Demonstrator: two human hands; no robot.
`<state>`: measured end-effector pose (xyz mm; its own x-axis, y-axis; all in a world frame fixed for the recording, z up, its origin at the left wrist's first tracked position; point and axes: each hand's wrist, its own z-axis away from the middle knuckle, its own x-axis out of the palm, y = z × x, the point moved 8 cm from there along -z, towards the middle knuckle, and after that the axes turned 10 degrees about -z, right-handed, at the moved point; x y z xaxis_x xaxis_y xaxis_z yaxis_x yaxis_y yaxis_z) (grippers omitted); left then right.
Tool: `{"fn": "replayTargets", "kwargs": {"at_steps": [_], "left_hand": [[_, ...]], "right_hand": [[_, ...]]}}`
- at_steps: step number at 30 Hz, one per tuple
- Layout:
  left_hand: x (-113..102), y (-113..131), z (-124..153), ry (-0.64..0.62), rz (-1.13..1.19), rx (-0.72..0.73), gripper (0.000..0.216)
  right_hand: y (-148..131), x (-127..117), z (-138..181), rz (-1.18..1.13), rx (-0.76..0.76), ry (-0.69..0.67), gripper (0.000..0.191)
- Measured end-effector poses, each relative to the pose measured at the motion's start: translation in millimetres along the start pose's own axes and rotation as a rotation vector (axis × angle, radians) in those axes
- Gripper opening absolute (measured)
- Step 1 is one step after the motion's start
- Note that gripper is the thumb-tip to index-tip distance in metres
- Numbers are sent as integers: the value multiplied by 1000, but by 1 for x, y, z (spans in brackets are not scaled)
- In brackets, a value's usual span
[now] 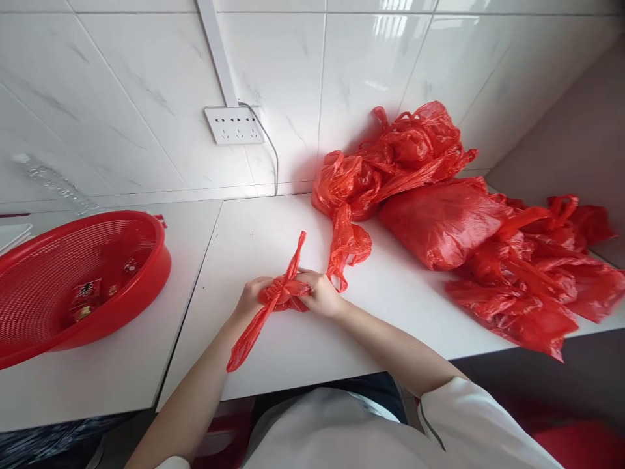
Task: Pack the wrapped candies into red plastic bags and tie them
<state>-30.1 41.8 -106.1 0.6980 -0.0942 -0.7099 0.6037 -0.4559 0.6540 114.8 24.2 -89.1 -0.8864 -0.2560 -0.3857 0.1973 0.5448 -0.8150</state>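
Note:
A small red plastic bag (282, 291), twisted and knotted at its top, is between my two hands above the white table. My left hand (250, 296) is closed on its left side, with the fingers partly hidden behind the plastic. From the right, my right hand (321, 295) grips the bag close to the knot. One loose end of the plastic points up and away, while a longer end hangs toward me on the left. What the bag contains is hidden.
A red perforated basket (159, 260) with a few small packets (85, 296) stands at the left, a clear bottle (56, 182) behind it. Several red plastic bags (444, 218) are heaped along the back and right. A socket panel (234, 126) with a cable is on the tiled wall.

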Motion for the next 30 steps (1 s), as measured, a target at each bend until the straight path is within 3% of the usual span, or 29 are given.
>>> {"fn": "replayTargets", "kwargs": {"at_steps": [1,5,7,9,11,14,17,19,20,22,24,27,30], "left_hand": [[2,2,2,-21,20,-13,23],[4,28,3,-71,-17,57,18],[-8,44,3,4,-72,152,42],[-27,50,5,111,-105,192,51],[-45,48,10,179,-141,177,34],[-58,32,22,165,-199,97,10],[-56,16,35,73,-216,0,13],[-49,8,42,3,-200,-53,16],[-45,5,45,-29,-188,-70,17],[-38,2,48,-79,-170,-88,17],[-32,2,50,-115,-160,-96,16],[-27,1,50,-145,-147,-102,17],[-24,0,49,-163,-146,-100,18]], "right_hand": [[-5,-1,0,-20,26,-11,5],[-19,-19,1,-200,127,22,22],[-20,-48,7,-316,193,136,24],[-18,-91,24,-380,265,311,25],[-16,-143,56,-352,323,521,27],[-18,-222,128,-129,365,869,29],[-14,-273,205,288,514,1159,31],[-7,-281,239,563,651,1205,34],[-5,-279,249,698,671,1206,46],[-7,-264,258,973,642,1176,76],[-9,-244,261,1187,611,1139,88],[3,-232,271,1210,696,1132,95],[29,-249,284,1024,846,1140,101]]}}
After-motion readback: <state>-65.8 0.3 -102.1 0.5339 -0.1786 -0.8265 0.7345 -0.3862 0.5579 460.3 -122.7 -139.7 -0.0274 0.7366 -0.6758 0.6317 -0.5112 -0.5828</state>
